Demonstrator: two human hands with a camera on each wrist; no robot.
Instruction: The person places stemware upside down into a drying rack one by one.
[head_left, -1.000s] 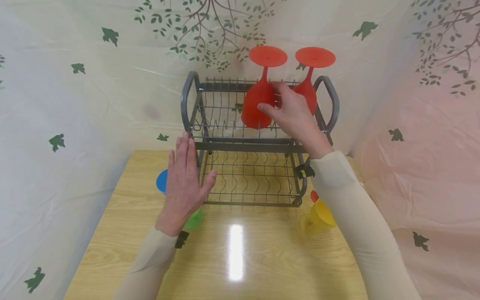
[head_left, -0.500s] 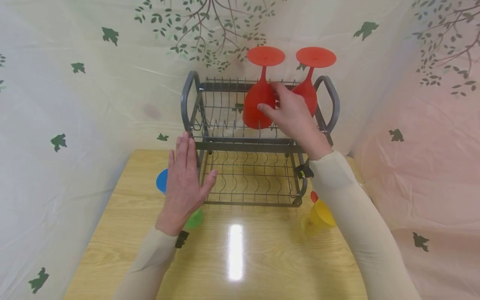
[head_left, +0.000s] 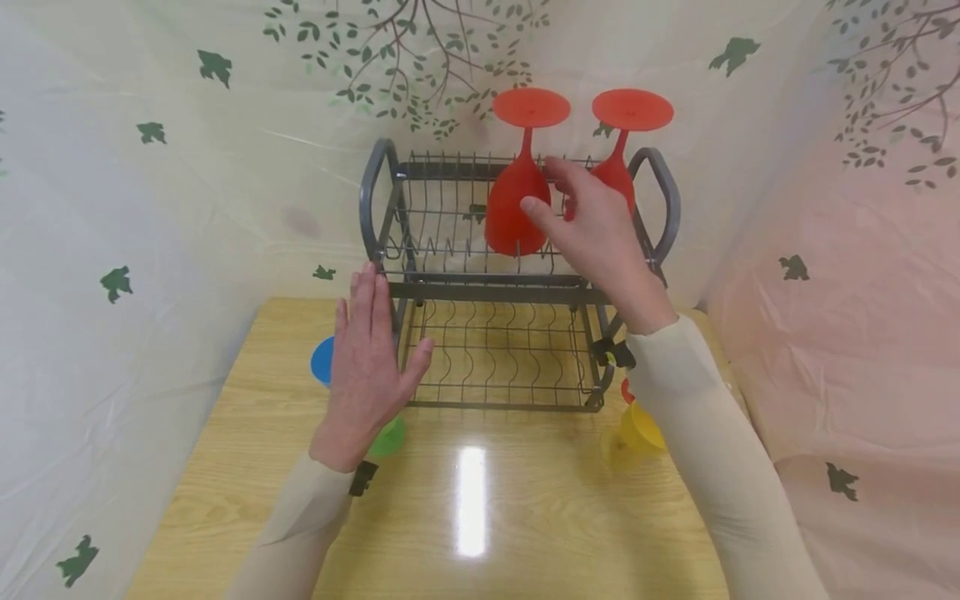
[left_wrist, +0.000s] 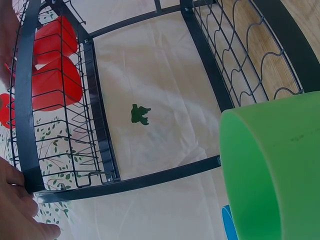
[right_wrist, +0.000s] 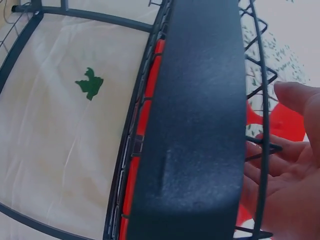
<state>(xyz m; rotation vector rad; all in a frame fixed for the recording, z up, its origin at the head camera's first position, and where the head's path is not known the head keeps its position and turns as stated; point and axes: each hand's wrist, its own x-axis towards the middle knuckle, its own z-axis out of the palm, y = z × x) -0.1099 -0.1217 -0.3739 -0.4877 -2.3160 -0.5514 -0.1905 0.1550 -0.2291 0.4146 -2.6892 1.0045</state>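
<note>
Two red plastic goblets stand upside down in the upper tier of a dark two-tier dish rack (head_left: 495, 294). Beside the left goblet (head_left: 510, 221) is my right hand (head_left: 596, 229), thumb and fingers spread apart and the thumb tip overlapping the bowl. That hand partly covers the right goblet (head_left: 617, 177). In the right wrist view, the loose fingers of the right hand (right_wrist: 287, 172) show behind the rack's wires, gripping nothing. My left hand (head_left: 367, 367) rests with straight fingers at the rack's front left corner; its fingertips (left_wrist: 15, 192) touch the frame in the left wrist view.
On the wooden table (head_left: 525, 517), a green cup (left_wrist: 300, 165) and a blue item (head_left: 322, 361) are partly behind my left hand. A yellow cup (head_left: 641, 427) and a small red item (head_left: 627, 390) sit by my right forearm. A leaf-patterned sheet (head_left: 300, 183) hangs behind.
The right hand has loosened from the left goblet and shifted slightly to the right. That goblet moved a little before now stands still. The left hand has stayed in place.
</note>
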